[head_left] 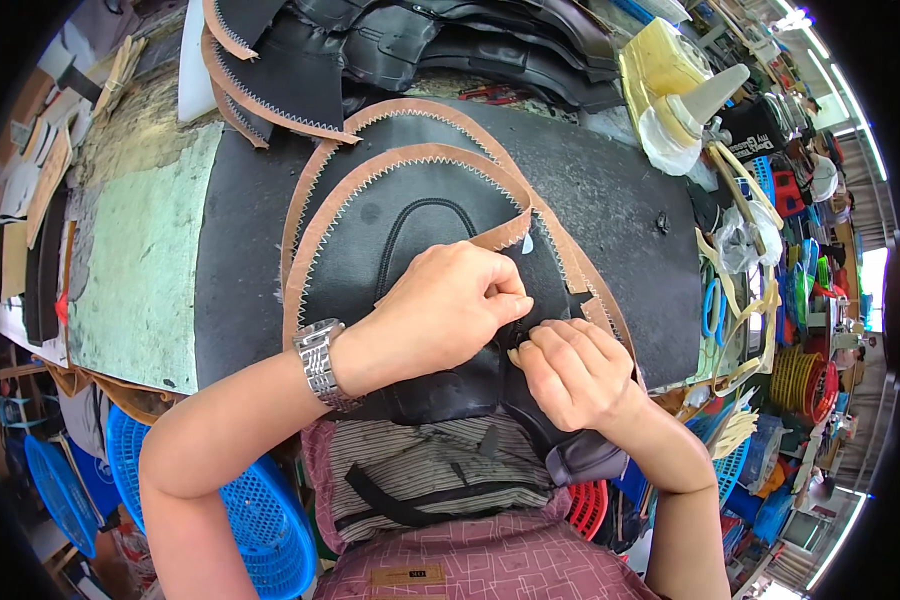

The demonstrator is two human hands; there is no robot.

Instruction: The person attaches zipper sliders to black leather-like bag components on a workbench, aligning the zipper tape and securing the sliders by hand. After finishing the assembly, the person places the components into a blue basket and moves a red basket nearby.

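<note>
A black leather shoe upper (355, 225) with a brown, zigzag-stitched border lies on the bench in front of me. Its border strip folds over near the right side. Beneath it shows the edge of a second, similar upper (410, 125). My left hand (450, 295), with a metal watch on the wrist, is closed in a pinch above the leather; whatever its fingertips hold is too small to make out. Close to its right, my right hand (575, 375) has its fingers curled onto the near right part of the black leather, gripping it. The fingertips are partly hidden.
More black leather pieces (390, 50) are piled at the back. A plastic-wrapped container (670, 135) with a pale cone stands back right. Blue-handled scissors (712, 308) hang by the right edge. Blue baskets (265, 525) sit below, left.
</note>
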